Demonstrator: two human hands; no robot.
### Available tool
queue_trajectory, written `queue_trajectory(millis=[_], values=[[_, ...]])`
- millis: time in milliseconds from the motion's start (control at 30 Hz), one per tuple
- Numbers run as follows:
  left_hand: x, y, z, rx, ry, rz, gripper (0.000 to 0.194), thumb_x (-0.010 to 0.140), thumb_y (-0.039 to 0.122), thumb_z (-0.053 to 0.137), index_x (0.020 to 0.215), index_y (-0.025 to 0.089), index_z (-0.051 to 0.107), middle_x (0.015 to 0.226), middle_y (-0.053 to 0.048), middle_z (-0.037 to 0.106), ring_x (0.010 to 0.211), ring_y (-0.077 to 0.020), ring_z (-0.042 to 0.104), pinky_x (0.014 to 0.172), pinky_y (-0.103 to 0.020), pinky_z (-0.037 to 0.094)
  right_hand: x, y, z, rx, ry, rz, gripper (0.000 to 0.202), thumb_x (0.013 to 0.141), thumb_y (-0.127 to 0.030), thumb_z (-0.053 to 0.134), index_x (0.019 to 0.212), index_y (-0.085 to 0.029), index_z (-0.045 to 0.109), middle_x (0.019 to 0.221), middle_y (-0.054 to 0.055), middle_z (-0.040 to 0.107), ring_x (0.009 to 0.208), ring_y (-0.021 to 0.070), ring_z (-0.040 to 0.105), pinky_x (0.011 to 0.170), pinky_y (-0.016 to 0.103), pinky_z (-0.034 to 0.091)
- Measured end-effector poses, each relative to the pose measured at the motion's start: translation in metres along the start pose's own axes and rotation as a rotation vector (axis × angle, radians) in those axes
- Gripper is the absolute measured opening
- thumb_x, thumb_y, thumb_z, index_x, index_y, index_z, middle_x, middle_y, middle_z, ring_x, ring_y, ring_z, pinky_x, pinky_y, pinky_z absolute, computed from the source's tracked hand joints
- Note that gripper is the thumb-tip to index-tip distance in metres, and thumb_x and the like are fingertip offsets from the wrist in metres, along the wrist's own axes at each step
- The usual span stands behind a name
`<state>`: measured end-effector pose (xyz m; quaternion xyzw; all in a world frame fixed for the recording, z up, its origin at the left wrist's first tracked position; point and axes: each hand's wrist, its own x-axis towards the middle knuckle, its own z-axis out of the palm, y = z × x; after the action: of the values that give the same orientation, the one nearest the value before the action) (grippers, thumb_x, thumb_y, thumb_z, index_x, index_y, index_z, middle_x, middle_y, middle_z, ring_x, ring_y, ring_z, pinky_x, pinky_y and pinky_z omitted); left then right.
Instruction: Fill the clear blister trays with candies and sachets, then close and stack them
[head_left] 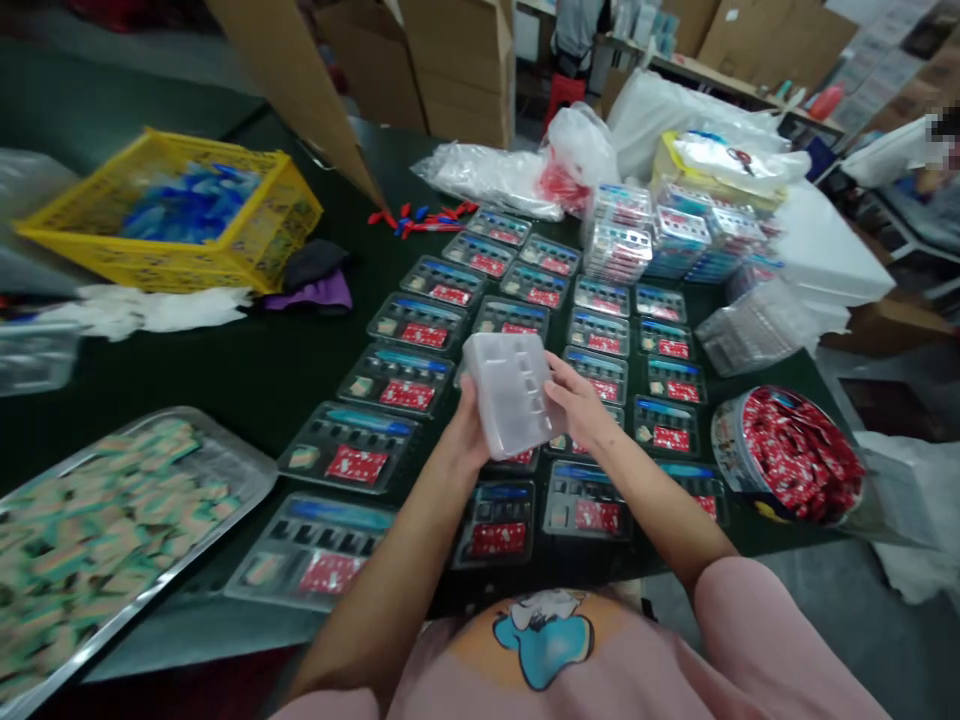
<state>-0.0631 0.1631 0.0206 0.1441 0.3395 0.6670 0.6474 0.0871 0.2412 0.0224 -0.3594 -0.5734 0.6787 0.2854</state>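
Note:
Between both hands I hold a stack of clear plastic blister trays [511, 392] above the table. My left hand [471, 425] grips the stack's left side, with its fingers partly hidden behind it. On the right edge, my right hand [576, 400] is closed with the thumb on top. Below lie rows of filled trays, such as one tray [366, 447], each with a blue stick-like piece, a red patterned packet [409, 393] and a small pale piece. Some trays are hidden under my hands and forearms.
At the left are a metal tray [259, 465] of pale-green pieces and a yellow crate [247, 250] of blue items. A tub [731, 450] of red packets stands right. Stacked filled trays [619, 250] and plastic bags [487, 175] sit behind. A person [577, 35] is in the background.

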Motion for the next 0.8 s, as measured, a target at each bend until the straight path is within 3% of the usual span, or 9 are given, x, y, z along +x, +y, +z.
queue_trajectory(millis=[100,200,300,400,567,800], values=[[-0.008,-0.019,0.013,-0.060,-0.127,-0.131,0.087,0.063,0.080,0.069,0.122,0.018,0.062,0.118,-0.015,0.070,0.127,-0.0391,0.055,0.100,-0.053,0.048,-0.013,-0.001,-0.004,-0.318,0.107,-0.087,0.062,0.087,-0.047,0.058,0.145,-0.027,0.050,0.142,0.005,0.056,0.135,0.0260,0.048,0.120,0.044,0.030],[-0.015,-0.034,0.023,-0.060,-0.149,-0.176,0.072,0.069,0.069,0.072,0.118,0.017,0.064,0.115,-0.013,0.071,0.123,-0.0366,0.059,0.102,-0.051,0.048,-0.031,-0.006,-0.010,-0.526,0.131,-0.109,0.061,0.089,-0.046,0.057,0.145,-0.024,0.050,0.144,0.009,0.054,0.139,0.0261,0.044,0.122,0.043,0.026],[-0.020,-0.046,0.031,-0.010,-0.073,-0.139,0.062,0.071,0.060,0.074,0.115,0.017,0.064,0.110,-0.011,0.073,0.119,-0.0340,0.062,0.100,-0.047,0.050,-0.052,-0.014,-0.017,-0.483,0.046,-0.029,0.074,0.085,-0.057,0.063,0.149,-0.024,0.045,0.148,0.009,0.050,0.139,0.0299,0.044,0.120,0.048,0.030],[-0.029,-0.056,0.036,0.036,-0.037,-0.091,0.067,0.066,0.057,0.079,0.117,0.018,0.062,0.113,-0.010,0.072,0.120,-0.0325,0.062,0.100,-0.043,0.051,-0.070,-0.016,-0.022,-0.367,-0.038,0.028,0.091,0.074,-0.064,0.073,0.152,-0.028,0.040,0.152,0.007,0.047,0.141,0.0322,0.042,0.119,0.050,0.032],[-0.049,-0.064,0.041,0.094,-0.104,-0.043,0.073,0.065,0.046,0.083,0.130,0.023,0.056,0.120,-0.009,0.069,0.121,-0.0296,0.061,0.100,-0.041,0.050,-0.091,-0.007,-0.026,-0.205,-0.093,0.006,0.099,0.070,-0.060,0.079,0.153,-0.027,0.037,0.144,0.007,0.054,0.133,0.0292,0.051,0.115,0.047,0.038],[-0.068,-0.072,0.041,0.128,-0.117,-0.047,0.075,0.062,0.035,0.083,0.132,0.023,0.056,0.117,-0.010,0.071,0.116,-0.0304,0.064,0.097,-0.041,0.051,-0.121,-0.004,-0.025,-0.213,-0.068,0.008,0.102,0.068,-0.054,0.083,0.153,-0.024,0.037,0.134,0.008,0.061,0.128,0.0278,0.055,0.115,0.047,0.036]])
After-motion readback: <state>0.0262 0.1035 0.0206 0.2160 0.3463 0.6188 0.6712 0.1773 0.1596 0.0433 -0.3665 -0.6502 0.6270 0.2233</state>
